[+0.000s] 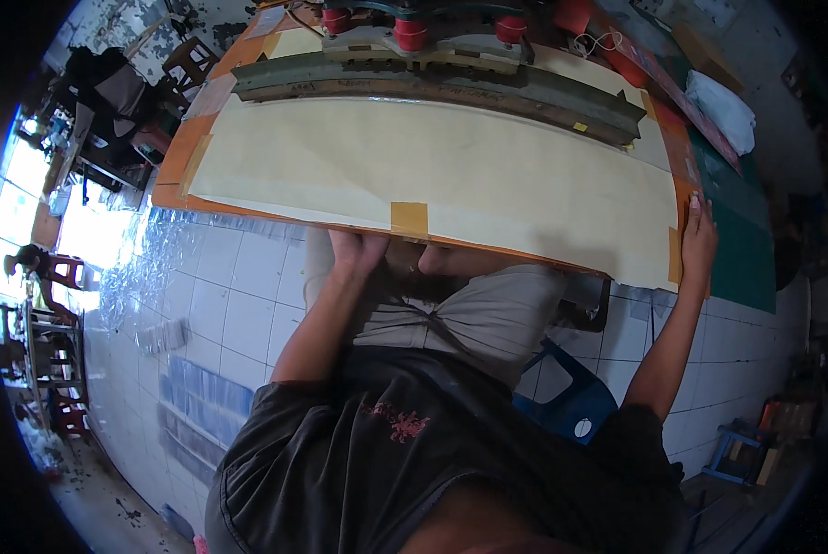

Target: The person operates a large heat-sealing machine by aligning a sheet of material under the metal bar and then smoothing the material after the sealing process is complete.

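Observation:
A broad cream sheet [414, 166] covers the orange-edged worktop in front of me, fixed with brown tape [409, 220] at the middle of its near edge. My left hand [358, 247] is at that near edge, left of the middle; its fingers go out of sight beneath the worktop. At the right edge of the worktop is my right hand [700, 235], its fingers stretched out along the orange side strip. I see nothing held in it. A long dark metal bar [432, 90] lies across the far part of the sheet, under a machine head with red cylinders [411, 34].
A white bag [720, 111] lies on a green surface [746, 240] at the right. Clear plastic sheets [146, 249] hang and lie at the left. A blue stool [571, 397] stands below my right arm. Other people [123, 88] sit at the far left.

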Available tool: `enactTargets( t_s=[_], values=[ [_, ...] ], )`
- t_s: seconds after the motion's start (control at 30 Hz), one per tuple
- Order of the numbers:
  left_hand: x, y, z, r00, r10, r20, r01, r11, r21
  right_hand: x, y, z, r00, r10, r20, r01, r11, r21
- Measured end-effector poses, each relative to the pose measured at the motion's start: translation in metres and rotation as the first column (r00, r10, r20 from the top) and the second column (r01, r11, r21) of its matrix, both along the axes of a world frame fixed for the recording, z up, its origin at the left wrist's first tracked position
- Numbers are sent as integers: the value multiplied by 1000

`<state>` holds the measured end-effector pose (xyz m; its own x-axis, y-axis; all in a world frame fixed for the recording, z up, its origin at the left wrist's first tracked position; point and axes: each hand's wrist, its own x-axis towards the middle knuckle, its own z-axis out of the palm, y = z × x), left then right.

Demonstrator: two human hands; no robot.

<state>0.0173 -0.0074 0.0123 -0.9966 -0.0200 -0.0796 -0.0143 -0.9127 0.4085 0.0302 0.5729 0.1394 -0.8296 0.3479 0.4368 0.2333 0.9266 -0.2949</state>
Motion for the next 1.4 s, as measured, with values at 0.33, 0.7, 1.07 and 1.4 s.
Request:
enactTargets(
  t_s=[0.33,0.7,1.07,1.4],
  values=[
    [-3,-4,-3,998,-67,-12,68,992,106,-3,-45,32,882,471,-7,-463,868,179],
    [-7,-16,-24,991,-135,-15,135,982,134,-58,-90,46,798,586,137,-596,736,320],
    [-15,-14,-48,979,-168,-114,189,960,207,-90,-81,30,865,479,148,-482,712,511],
    [-14,-14,-46,981,-166,-96,183,962,204,-88,-79,25,860,494,126,-494,747,445]
  ],
)
